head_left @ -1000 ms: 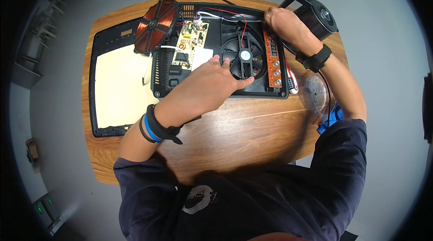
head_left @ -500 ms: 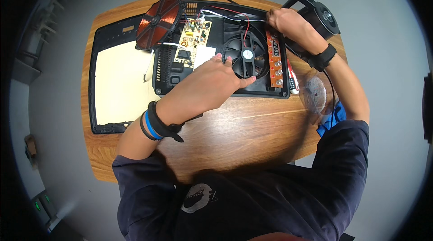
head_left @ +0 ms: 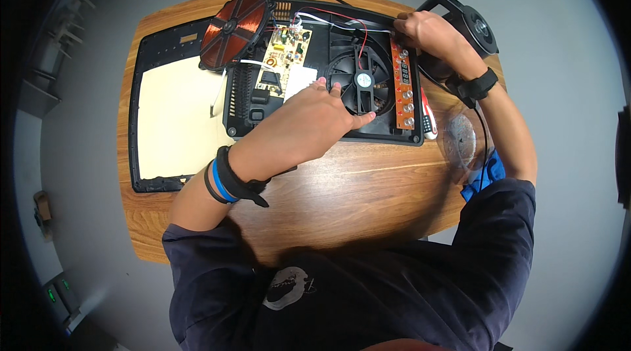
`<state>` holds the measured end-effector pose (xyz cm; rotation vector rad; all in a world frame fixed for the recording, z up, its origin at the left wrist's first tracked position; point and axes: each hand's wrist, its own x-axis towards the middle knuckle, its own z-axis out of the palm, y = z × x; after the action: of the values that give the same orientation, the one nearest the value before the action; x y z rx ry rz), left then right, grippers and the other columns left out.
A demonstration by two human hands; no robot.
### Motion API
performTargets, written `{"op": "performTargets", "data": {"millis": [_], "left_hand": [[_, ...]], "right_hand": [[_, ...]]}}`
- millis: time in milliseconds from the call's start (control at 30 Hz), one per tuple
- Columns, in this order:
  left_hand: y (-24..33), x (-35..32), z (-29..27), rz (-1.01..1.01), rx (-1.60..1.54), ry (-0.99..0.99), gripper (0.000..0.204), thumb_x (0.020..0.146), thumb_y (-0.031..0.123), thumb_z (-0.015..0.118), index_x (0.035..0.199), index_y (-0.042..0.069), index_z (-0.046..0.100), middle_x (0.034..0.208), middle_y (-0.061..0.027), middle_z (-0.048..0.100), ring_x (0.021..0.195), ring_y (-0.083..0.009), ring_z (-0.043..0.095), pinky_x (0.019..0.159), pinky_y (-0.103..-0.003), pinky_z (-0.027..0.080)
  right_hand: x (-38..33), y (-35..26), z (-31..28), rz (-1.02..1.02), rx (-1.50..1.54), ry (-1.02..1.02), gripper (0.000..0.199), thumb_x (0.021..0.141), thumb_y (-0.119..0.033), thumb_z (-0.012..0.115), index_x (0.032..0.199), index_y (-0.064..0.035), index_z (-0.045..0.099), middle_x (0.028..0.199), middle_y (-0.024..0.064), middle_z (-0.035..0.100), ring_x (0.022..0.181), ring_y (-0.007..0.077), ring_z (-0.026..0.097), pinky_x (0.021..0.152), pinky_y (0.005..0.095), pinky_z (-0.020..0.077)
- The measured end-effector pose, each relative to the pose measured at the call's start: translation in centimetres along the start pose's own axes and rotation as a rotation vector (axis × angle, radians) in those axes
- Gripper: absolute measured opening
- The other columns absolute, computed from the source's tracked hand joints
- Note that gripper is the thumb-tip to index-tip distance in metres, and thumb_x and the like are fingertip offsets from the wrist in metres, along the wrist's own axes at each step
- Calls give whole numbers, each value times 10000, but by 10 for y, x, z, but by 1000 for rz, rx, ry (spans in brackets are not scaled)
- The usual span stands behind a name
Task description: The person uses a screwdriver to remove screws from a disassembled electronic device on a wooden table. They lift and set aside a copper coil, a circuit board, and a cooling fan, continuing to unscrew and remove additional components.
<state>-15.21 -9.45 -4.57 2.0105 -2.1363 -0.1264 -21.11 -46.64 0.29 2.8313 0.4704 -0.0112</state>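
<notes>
The wooden table (head_left: 368, 187) is the largest thing, and between its near edge and the left hand (head_left: 309, 124) there is a wide bare strip of wood, so the forearm has free room there. To the left of this hand lies a black frame with a beige panel (head_left: 172, 111), which reaches almost to the left edge of the table. Under and in front of the left hand lies the opened black appliance housing (head_left: 315, 75); its near rim runs just below the fingers.

The round black fan (head_left: 360, 79) sits in the housing just beyond the left fingertips. A copper coil disc (head_left: 234, 21) stands tilted at the far left corner of the housing, well apart from the left hand. The green circuit board (head_left: 282, 55) is just beyond the left hand, to its left side. The orange control strip (head_left: 402, 81) runs along the right side of the housing, between the two hands.

The left hand lies palm down over the housing, the fingers loosely spread, the tips touching the fan rim; it holds nothing. The right hand (head_left: 427, 32) is at the far right corner of the housing, fingers curled narrow at the top end of the strip; I cannot tell if it pinches something. A red and white tool (head_left: 427, 117) lies below the right hand, beside the strip.
</notes>
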Motion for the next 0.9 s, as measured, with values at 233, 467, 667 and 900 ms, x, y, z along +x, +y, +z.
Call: {"op": "performTargets", "data": {"millis": [233, 467, 667, 900], "left_hand": [[2, 1, -4, 0, -9, -22, 822, 968, -46, 627, 1697, 334, 609, 1525, -455, 623, 1408, -559, 674, 1319, -585, 456], [-2, -1, 3, 19, -6, 25, 818, 966, -54, 625, 1691, 325, 616, 1501, -463, 632, 1397, -548, 686, 1324, -582, 452], [1, 0, -3, -3, -30, -15, 811, 973, -58, 618, 1688, 325, 619, 1517, -461, 625, 1387, -547, 694, 1320, -577, 460], [1, 0, 2, 7, 1, 32, 794, 980, -51, 615, 1680, 325, 631, 1539, -453, 614, 1398, -553, 684, 1310, -573, 473]], "right_hand": [[-8, 1, 8, 134, 11, 6, 253, 999, -149, 780, 1138, 37, 681, 945, 229, 772, 940, 442, 771, 836, 521, 636], [-8, 8, 4, 91, -3, -63, 345, 1049, -189, 742, 1249, 78, 654, 1139, 242, 791, 1072, 443, 779, 940, 498, 650], [2, 1, -1, 186, -52, -245, 379, 1083, -216, 699, 1297, 83, 608, 1140, 253, 794, 1062, 432, 795, 934, 502, 651], [-6, 4, 16, 38, -274, -99, 201, 1127, -135, 558, 1219, 43, 553, 990, 229, 754, 918, 399, 806, 766, 471, 647]]}}
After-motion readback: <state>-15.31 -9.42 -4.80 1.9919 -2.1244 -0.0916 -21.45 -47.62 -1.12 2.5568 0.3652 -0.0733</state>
